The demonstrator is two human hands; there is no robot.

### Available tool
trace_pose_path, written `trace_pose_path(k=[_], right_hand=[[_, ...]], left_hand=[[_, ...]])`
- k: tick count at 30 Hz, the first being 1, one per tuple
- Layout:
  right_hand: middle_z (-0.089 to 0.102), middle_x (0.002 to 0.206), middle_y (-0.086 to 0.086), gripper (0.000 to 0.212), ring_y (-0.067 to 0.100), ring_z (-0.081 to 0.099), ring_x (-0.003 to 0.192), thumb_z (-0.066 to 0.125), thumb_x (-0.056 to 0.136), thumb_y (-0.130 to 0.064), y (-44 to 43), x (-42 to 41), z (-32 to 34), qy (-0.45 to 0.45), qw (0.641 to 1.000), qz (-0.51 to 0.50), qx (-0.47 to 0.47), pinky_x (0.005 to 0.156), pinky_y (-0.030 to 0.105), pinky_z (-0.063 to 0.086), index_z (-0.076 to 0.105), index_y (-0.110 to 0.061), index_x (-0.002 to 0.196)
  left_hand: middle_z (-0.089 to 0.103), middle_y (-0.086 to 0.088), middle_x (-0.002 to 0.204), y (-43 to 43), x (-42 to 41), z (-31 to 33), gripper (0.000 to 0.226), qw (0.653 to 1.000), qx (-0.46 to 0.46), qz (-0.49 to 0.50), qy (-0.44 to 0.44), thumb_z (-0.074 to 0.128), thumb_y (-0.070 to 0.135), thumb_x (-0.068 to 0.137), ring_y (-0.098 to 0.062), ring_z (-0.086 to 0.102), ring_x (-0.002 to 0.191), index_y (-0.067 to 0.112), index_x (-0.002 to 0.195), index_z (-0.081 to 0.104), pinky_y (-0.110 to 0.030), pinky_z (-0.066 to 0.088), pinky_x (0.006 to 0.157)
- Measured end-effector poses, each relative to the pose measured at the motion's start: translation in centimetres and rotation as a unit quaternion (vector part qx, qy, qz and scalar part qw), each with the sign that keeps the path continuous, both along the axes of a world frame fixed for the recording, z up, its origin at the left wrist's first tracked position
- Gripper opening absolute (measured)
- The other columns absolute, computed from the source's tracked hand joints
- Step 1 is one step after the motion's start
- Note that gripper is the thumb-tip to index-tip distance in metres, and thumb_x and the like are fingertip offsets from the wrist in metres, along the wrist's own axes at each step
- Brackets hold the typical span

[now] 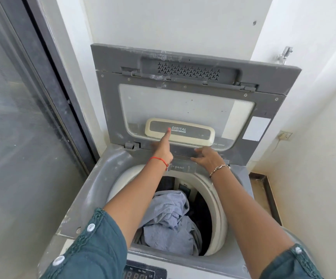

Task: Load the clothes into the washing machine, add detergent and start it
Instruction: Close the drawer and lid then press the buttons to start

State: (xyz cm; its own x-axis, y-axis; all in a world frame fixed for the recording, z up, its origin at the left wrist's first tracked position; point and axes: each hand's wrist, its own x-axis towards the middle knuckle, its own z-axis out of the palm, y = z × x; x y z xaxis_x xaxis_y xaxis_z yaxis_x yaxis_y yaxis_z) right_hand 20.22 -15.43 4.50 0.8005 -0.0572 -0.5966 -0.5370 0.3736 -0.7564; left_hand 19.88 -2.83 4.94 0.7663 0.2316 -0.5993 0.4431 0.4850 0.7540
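Note:
A grey top-loading washing machine [94, 190] stands with its folding lid [110, 109] raised against the wall. Pale blue and dark clothes [169, 224] lie in the drum. My left hand [163, 150] reaches over the drum with its index finger straight, the tip on the cream handle [199, 135] of the lid. My right hand [207, 158] lies at the back rim, its fingers curled on the front edge of the detergent drawer [181, 168], labelled "Detergent". No detergent container is in view.
The control panel [145, 272] with a digital display sits at the machine's near edge. A glass sliding door [18, 125] runs along the left. White walls close in behind and to the right, with a tap [284, 54] at the upper right.

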Motion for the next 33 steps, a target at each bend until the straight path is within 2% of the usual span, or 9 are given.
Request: trace_pose_path(k=[2,4,5,10,14,16,20,26,33], right_hand=[[0.041,0.135,0.023,0.014,0.035,0.052,0.11,0.04,0.092,0.009,0.9,0.0,3.3,-0.029,0.999,0.026,-0.024,0.093,0.036,0.05,0.047,0.002,0.102],[0.055,0.089,0.023,0.01,0.026,0.053,0.065,0.048,0.087,0.007,1.7,-0.3,6.6,-0.09,0.99,0.047,-0.098,0.056,0.027,0.056,0.052,0.003,0.078],[0.053,0.074,0.018,0.017,0.023,0.049,0.058,0.051,0.085,0.006,1.9,-0.6,8.3,-0.128,0.981,0.051,-0.135,0.051,0.027,0.054,0.052,0.003,0.069],[0.058,0.07,0.014,0.014,0.022,0.053,0.07,0.056,0.079,0.003,2.5,-1.6,14.7,-0.331,0.901,0.03,-0.279,0.067,0.045,0.055,0.064,0.014,0.076],[0.069,0.085,0.011,0.024,0.022,0.059,0.085,0.05,0.08,0.005,2.2,-2.2,17.1,-0.429,0.795,-0.029,-0.428,0.077,0.028,0.05,0.07,0.0,0.093],[0.069,0.1,0.011,0.034,0.026,0.058,0.1,0.044,0.08,0.007,1.9,-2.0,17.7,-0.46,0.742,-0.026,-0.487,0.085,0.032,0.048,0.066,-0.001,0.104],[0.033,0.149,0.012,0.059,0.03,0.03,0.137,0.04,0.082,0.01,1.2,-1.2,18.4,-0.452,0.661,0.119,-0.587,0.108,0.037,0.029,0.035,-0.003,0.14],[0.01,0.157,0.011,0.073,0.025,0.006,0.145,0.053,0.085,-0.001,0.5,0.4,18.1,-0.434,0.528,0.156,-0.713,0.119,0.036,0.005,0.012,-0.004,0.147],[0.017,0.156,0.011,0.067,0.025,0.011,0.145,0.048,0.086,-0.002,0.7,-0.2,18.3,-0.416,0.501,0.146,-0.745,0.117,0.041,0.007,0.017,-0.002,0.146]], left_hand=[[-0.009,-0.007,0.158,-0.4,0.0,1.6,0.12,0.994,0.06,0.062,-0.062,0.076,0.058,0.064,-0.023,-0.003,0.146,0.026,0.149,-0.002,-0.047,0.011,0.118],[-0.025,-0.009,0.154,-1.5,-1.4,5.3,0.118,0.96,0.218,0.094,-0.15,0.077,0.04,0.072,-0.025,-0.015,0.144,0.026,0.148,-0.012,-0.053,0.003,0.116],[-0.028,-0.008,0.153,-1.6,-1.8,6.9,0.116,0.929,0.294,0.1,-0.202,0.076,0.036,0.073,-0.026,-0.018,0.144,0.025,0.148,-0.012,-0.056,0.0,0.114],[-0.017,-0.005,0.157,-1.1,-0.7,11.5,0.102,0.706,0.629,0.017,-0.325,0.066,0.045,0.078,-0.03,-0.017,0.143,0.025,0.15,-0.003,-0.067,-0.006,0.106],[-0.008,-0.003,0.158,-0.1,0.3,14.5,0.092,0.494,0.806,-0.06,-0.32,0.052,0.058,0.083,-0.03,-0.011,0.145,0.024,0.15,-0.001,-0.067,-0.008,0.104],[-0.008,-0.003,0.158,0.5,1.1,15.4,0.095,0.431,0.848,-0.092,-0.293,0.053,0.058,0.083,-0.028,-0.011,0.145,0.021,0.15,-0.003,-0.067,-0.009,0.104],[-0.01,-0.005,0.158,1.1,2.3,16.8,0.105,0.413,0.867,-0.157,-0.232,0.053,0.064,0.079,-0.028,-0.014,0.144,0.015,0.15,-0.005,-0.068,-0.011,0.104],[0.007,-0.003,0.157,0.8,2.5,16.9,0.11,0.46,0.837,-0.183,-0.232,0.064,0.063,0.071,-0.028,-0.011,0.145,0.017,0.15,0.003,-0.071,-0.009,0.101],[0.008,-0.002,0.157,1.1,0.9,17.1,0.107,0.45,0.842,-0.187,-0.231,0.064,0.062,0.072,-0.026,-0.006,0.146,0.017,0.15,0.006,-0.072,-0.008,0.1]])
